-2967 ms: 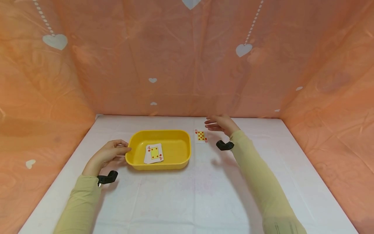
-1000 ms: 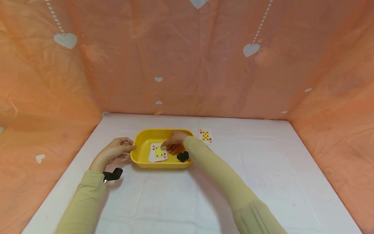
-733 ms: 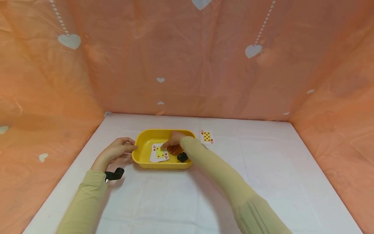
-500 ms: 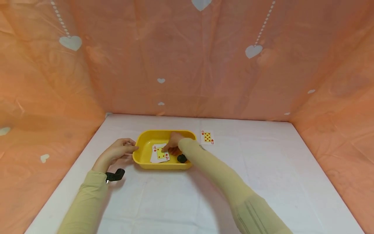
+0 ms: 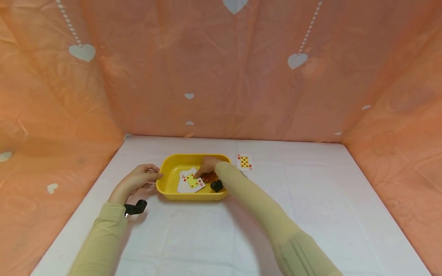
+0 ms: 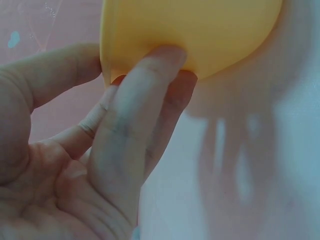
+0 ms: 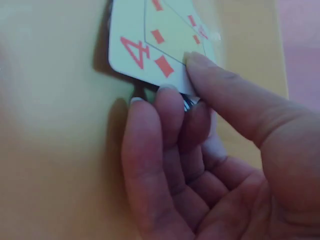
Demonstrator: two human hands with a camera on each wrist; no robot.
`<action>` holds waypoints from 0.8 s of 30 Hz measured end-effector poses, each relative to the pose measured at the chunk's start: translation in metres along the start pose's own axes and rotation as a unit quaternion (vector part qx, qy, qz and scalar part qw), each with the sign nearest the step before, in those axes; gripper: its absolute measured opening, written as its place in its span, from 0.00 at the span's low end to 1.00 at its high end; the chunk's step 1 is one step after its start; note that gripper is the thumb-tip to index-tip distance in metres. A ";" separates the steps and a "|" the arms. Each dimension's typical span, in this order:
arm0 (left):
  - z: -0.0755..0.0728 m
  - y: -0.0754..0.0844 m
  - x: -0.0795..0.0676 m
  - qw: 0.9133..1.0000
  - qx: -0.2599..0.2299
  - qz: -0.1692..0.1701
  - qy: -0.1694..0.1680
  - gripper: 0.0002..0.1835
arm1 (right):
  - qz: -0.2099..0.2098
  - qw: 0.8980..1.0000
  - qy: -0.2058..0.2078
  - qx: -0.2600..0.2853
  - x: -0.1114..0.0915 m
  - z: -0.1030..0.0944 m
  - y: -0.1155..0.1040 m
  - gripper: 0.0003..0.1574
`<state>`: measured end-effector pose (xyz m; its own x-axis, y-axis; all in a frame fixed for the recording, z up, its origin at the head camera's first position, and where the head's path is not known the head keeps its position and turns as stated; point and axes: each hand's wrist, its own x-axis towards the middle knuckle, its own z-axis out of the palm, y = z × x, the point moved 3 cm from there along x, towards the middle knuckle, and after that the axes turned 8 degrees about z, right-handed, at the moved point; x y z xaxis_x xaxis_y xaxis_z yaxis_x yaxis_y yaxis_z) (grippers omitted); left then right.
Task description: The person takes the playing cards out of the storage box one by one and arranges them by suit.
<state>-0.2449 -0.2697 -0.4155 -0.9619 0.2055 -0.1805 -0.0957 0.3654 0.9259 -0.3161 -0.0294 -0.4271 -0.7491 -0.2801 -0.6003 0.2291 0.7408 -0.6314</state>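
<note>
A yellow plastic tray stands on the white-covered table, with a small stack of playing cards inside. On top lies the four of diamonds, turned askew to the cards beneath. My right hand reaches over the tray's right side and pinches this card; in the right wrist view the thumb presses its face while the curled fingers meet its edge from below. At the tray's left end, my left hand pinches the wall, fingers against the outside.
An eight of hearts card lies face up on the table, just right of the tray. Orange curtains with white hearts enclose the table at the back and both sides. A black wrist camera sits on the left wrist.
The right hand has come from beside the eight of hearts into the tray. Over the last half second the four of diamonds has turned askew under its thumb. The left hand keeps its place.
</note>
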 end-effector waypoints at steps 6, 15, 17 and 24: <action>0.000 0.001 -0.001 1.000 -0.002 0.000 -0.002 0.20 | -0.016 0.996 -0.069 0.051 0.005 -0.006 0.004 0.12; 0.000 -0.002 0.001 1.000 0.003 -0.001 0.002 0.21 | -0.039 0.990 -0.096 0.094 0.014 -0.014 0.007 0.08; 0.000 -0.002 0.002 1.000 0.003 0.000 0.001 0.21 | -0.040 0.990 -0.092 0.101 0.014 -0.017 0.006 0.08; 0.000 -0.002 0.002 1.000 0.013 0.002 0.001 0.21 | -0.044 0.981 -0.105 0.156 0.005 -0.028 0.002 0.13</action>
<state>-0.2469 -0.2698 -0.4179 -0.9628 0.2045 -0.1767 -0.0860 0.3881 0.9176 -0.3369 -0.0118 -0.4173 -0.6374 -0.4784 -0.6041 0.3726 0.4948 -0.7850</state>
